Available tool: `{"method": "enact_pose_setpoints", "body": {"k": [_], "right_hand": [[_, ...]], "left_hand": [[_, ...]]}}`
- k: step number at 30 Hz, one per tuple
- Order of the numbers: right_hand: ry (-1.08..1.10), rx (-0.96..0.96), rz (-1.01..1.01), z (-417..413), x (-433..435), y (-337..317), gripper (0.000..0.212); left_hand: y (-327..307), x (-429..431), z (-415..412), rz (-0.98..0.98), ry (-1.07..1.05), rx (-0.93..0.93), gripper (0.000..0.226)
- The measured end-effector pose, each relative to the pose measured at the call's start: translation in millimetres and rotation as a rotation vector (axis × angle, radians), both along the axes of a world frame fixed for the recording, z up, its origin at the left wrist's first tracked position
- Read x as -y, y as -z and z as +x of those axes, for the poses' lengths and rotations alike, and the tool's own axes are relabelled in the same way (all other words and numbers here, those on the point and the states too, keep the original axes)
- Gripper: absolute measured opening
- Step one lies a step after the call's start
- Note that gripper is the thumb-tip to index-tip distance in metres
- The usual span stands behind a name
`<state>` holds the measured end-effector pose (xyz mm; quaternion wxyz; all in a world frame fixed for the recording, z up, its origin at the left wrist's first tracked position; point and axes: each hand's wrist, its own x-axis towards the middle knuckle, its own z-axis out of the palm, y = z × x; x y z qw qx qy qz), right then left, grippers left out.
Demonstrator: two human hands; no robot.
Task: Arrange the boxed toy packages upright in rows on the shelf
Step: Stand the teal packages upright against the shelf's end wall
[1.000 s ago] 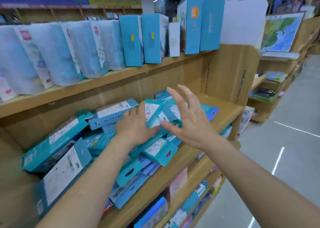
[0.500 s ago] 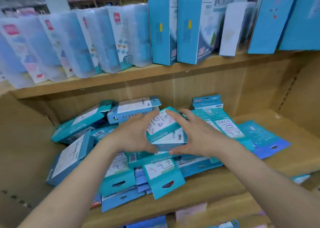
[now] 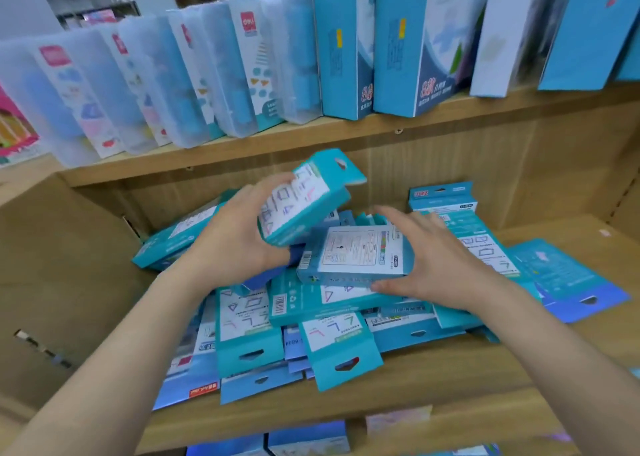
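Tilting toy box (image 3: 304, 203) inside left grip (image 3: 235, 244)

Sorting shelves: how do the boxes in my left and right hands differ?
The raised box is held tilted in the left hand; the flat box lies on the pile, gripped by the right hand. The raised box shows shape drawings; the flat box a barcoded label. Both are teal.

A red "deli" logo is printed on a translucent case (image 3: 256, 68) and "8" on a blue box (image 3: 346, 57); print on toy packages (image 3: 360, 255) is blurred.
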<state>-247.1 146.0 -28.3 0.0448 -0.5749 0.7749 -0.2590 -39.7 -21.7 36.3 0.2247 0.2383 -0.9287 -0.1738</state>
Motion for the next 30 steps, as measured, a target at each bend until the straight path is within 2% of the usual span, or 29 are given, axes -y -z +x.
{"method": "enact_pose_setpoints", "body": {"k": [4,8,9,11,14,18,20,23,25,28,30], "right_hand": [[-0.035,-0.044,-0.006,18,6,-2,0.102],[-0.029,-0.053,0.163,31,7,-10,0.104],[-0.02,-0.02,0.145,33,5,-18,0.102],[-0.044,0.136,-0.014,43,0,-40,0.099],[-0.175,0.368,-0.236,59,1,-63,0.095],[-0.258,0.427,-0.285,68,10,-64,0.087],[-0.219,0.477,-0.368,68,14,-57,0.077],[-0.123,0.627,-0.497,65,12,-51,0.042],[-0.022,0.719,-0.558,56,3,-50,0.023],[0.113,1.004,-0.612,42,-19,-47,0.016],[0.16,1.23,-0.652,38,-32,-41,0.017]], "left_hand": [[-15,-11,-1,0.264,0.176,-0.301,0.077],[-20,-12,-2,0.416,0.118,-0.513,0.044],[-20,-12,-2,0.466,0.103,-0.561,0.038],[-20,-14,-4,0.597,0.126,-0.668,0.032],[-18,-18,-9,0.705,0.204,-0.751,0.033],[-15,-25,-15,0.715,0.273,-0.726,0.035],[-12,-30,-16,0.722,0.291,-0.701,0.035],[-8,-30,-17,0.714,0.261,-0.586,0.045],[-3,-23,-16,0.537,0.219,-0.437,0.057],[12,-18,-10,0.205,0.148,-0.002,0.069],[31,-18,-8,0.033,0.136,0.31,0.086]]}}
